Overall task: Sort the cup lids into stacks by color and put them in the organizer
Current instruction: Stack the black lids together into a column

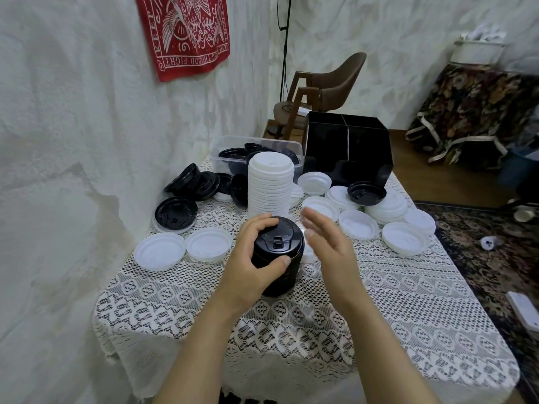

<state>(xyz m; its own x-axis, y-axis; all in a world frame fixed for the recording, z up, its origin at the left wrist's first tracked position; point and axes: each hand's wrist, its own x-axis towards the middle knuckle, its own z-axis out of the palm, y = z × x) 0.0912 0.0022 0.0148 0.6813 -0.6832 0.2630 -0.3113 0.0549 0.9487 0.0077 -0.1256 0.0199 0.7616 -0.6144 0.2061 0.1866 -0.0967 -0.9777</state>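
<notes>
My left hand point(253, 252) grips a stack of black lids point(280, 252) standing on the lace-covered table point(379, 301), fingers over its top and thumb on its side. My right hand point(326, 243) hovers just right of that stack, fingers straight and blurred, holding nothing. Behind stands a tall stack of white lids point(269, 185). Loose white lids point(404, 237) lie scattered to the right and at the left point(159, 252). Loose black lids point(192, 182) are piled at the left rear, and one point(367, 193) sits on white lids. The black organizer point(347, 147) stands at the table's far end.
A clear plastic tub point(233, 141) holding black lids sits beside the organizer. The wall runs close along the table's left side. A brown chair point(323, 91) stands beyond the table. Patterned carpet with small items lies to the right.
</notes>
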